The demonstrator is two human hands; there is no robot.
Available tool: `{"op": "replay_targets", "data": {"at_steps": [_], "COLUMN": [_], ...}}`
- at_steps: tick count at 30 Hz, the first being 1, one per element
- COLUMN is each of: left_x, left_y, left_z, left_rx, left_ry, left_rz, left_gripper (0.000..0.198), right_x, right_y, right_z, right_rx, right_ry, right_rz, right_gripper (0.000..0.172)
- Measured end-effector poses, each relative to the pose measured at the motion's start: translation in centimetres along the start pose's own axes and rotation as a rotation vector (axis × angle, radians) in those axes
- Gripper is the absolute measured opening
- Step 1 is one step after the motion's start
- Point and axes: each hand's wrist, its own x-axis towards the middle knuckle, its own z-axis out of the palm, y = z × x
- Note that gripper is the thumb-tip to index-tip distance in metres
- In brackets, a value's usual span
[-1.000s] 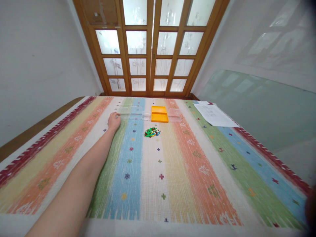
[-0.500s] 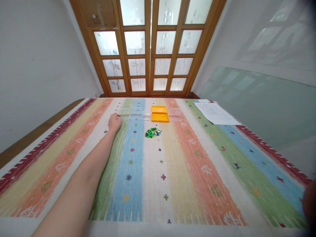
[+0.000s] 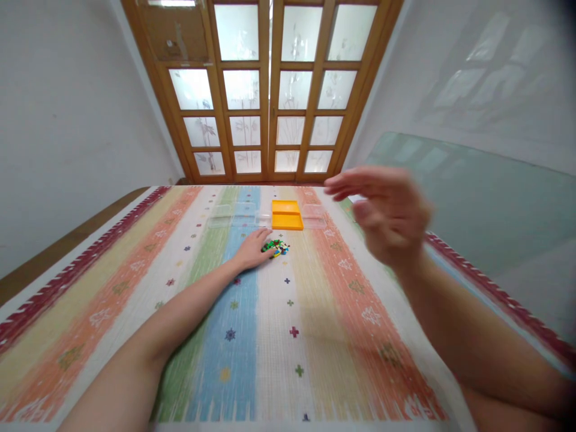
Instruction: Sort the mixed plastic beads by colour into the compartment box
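Observation:
My left hand (image 3: pixel 252 248) lies flat on the striped cloth, its fingertips touching the left side of a small pile of coloured bricks (image 3: pixel 276 246). Beyond the pile stands an orange tray (image 3: pixel 287 215), flanked by a clear tray on the left (image 3: pixel 234 215) and another clear tray on the right (image 3: pixel 315 216). My right hand (image 3: pixel 387 213) is raised in the air to the right, blurred, fingers spread and empty.
The striped cloth (image 3: pixel 324 312) covers the whole table. A glass sheet (image 3: pixel 486 204) leans along the right wall. Wooden glazed doors (image 3: pixel 270 90) stand behind the table's far edge.
My left hand left the clear tray's left end and slid right to the brick pile. My right hand rose into view from the lower right.

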Motion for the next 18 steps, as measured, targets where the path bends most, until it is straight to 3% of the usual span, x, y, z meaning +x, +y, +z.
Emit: {"op": "replay_targets", "data": {"at_steps": [4, 7, 9, 13, 18], "left_x": [1.0, 2.1, 2.9, 4.2, 5.2], "left_y": [1.8, 2.4, 2.8, 3.4, 3.0], "left_z": [2.3, 2.7, 2.7, 2.6, 3.0], "left_rx": [0.023, 0.025, 0.021, 0.002, 0.006], "left_ry": [-0.055, -0.069, -0.089, -0.137, -0.155], "left_rz": [0.054, 0.11, 0.172, 0.308, 0.338], "left_gripper": [0.08, 0.075, 0.065, 0.045, 0.03], "right_x": [-3.2, -6.8, -8.7, -10.4, -10.5], "right_y": [8.2, 14.9, 17.8, 20.0, 20.9], "right_z": [4.0, 6.4, 7.5, 9.4, 11.5], "right_rx": [-0.016, -0.129, -0.183, -0.226, -0.293], "right_ry": [-0.15, -0.201, -0.213, -0.213, -0.177], "right_rz": [0.296, 0.463, 0.535, 0.598, 0.625], "right_gripper": [0.025, 0.026, 0.028, 0.027, 0.026]}}
